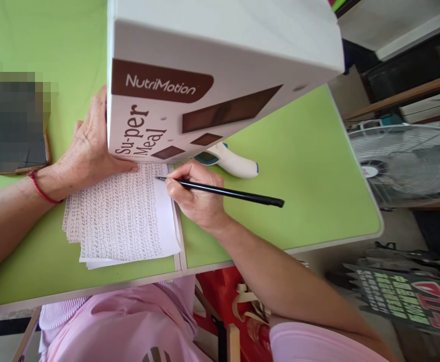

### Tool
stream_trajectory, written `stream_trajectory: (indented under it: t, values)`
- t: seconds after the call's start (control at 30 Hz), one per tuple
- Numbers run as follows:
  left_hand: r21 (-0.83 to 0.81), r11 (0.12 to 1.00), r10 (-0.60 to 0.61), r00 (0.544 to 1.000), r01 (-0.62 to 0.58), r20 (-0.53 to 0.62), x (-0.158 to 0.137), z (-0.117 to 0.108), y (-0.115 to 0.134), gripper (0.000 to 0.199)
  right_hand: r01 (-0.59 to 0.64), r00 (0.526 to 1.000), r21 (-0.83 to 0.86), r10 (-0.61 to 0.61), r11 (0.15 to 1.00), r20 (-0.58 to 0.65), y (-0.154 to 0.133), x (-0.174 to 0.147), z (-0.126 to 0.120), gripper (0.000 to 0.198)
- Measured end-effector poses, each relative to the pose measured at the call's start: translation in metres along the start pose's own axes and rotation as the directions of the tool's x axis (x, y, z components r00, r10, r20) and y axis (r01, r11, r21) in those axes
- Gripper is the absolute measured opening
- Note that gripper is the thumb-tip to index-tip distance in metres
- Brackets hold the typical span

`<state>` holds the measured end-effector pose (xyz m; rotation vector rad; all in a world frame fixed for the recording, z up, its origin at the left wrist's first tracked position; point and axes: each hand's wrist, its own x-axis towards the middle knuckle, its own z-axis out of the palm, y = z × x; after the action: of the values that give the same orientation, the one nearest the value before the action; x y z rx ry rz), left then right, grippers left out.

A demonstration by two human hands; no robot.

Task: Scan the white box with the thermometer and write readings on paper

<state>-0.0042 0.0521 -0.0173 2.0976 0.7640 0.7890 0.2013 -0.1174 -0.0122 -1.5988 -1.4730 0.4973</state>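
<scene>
A black pen (235,191) is pinched between the thumb and fingers of my right hand (199,193). Its tip touches or hovers just over the right part of a paper sheet (125,216) covered in rows of small handwriting. Other written sheets lie beneath it, poking out at the left. My left hand (88,146) lies flat, its thumb stretched over the top of the sheet and its fingers spread along the box's left side, their tips partly hidden. A large white box (227,55) marked "NutriMotion" stands over the paper's upper end.
The green table (303,166) has a seam running beside the papers. A white infrared thermometer (238,163) lies partly behind the box. At the left rests a phone (20,141), partly pixelated. A fan (412,163) stands past the right edge, and a red bag (238,296) sits below.
</scene>
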Motion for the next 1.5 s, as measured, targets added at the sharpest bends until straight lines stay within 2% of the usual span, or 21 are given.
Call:
stream_trajectory:
  t: [0.2, 0.43, 0.53, 0.73, 1.0, 1.27, 1.4, 1.5]
  values:
    - [0.172, 0.975, 0.136, 0.990, -0.141, 0.044, -0.008, -0.004, -0.005, 0.080, 0.179, 0.982, 0.035, -0.177, 0.983, -0.063, 0.008, 0.001, 0.003, 0.014]
    - [0.262, 0.954, 0.138, 0.989, -0.147, 0.051, -0.011, -0.005, -0.008, 0.074, 0.261, 0.959, 0.046, -0.254, 0.964, -0.123, 0.011, 0.003, 0.005, 0.014]
    - [0.285, 0.944, 0.155, 0.986, -0.165, 0.055, -0.011, -0.005, -0.008, 0.073, 0.267, 0.955, 0.042, -0.258, 0.963, -0.144, 0.010, 0.003, 0.006, 0.015]
    - [0.352, 0.926, 0.116, 0.990, -0.135, 0.075, -0.010, -0.005, -0.002, 0.079, 0.253, 0.959, 0.016, -0.248, 0.967, -0.139, 0.010, 0.003, 0.006, 0.015]
    - [0.339, 0.926, 0.159, 0.986, -0.167, 0.050, -0.011, -0.004, -0.006, 0.079, 0.283, 0.952, 0.028, -0.278, 0.959, -0.132, 0.011, 0.003, 0.006, 0.017]
    - [0.310, 0.931, 0.181, 0.981, -0.192, 0.065, -0.010, -0.005, -0.008, 0.076, 0.198, 0.971, -0.034, -0.201, 0.980, -0.126, 0.012, 0.001, 0.005, 0.012]
    - [0.294, 0.939, 0.170, 0.984, -0.178, 0.053, -0.009, -0.005, -0.005, 0.084, 0.240, 0.955, -0.006, -0.237, 0.971, -0.181, 0.011, 0.003, 0.004, 0.013]
    - [0.271, 0.948, 0.159, 0.986, -0.168, 0.055, -0.009, -0.005, -0.006, 0.082, 0.243, 0.950, -0.005, -0.239, 0.970, -0.203, 0.011, 0.003, 0.003, 0.013]
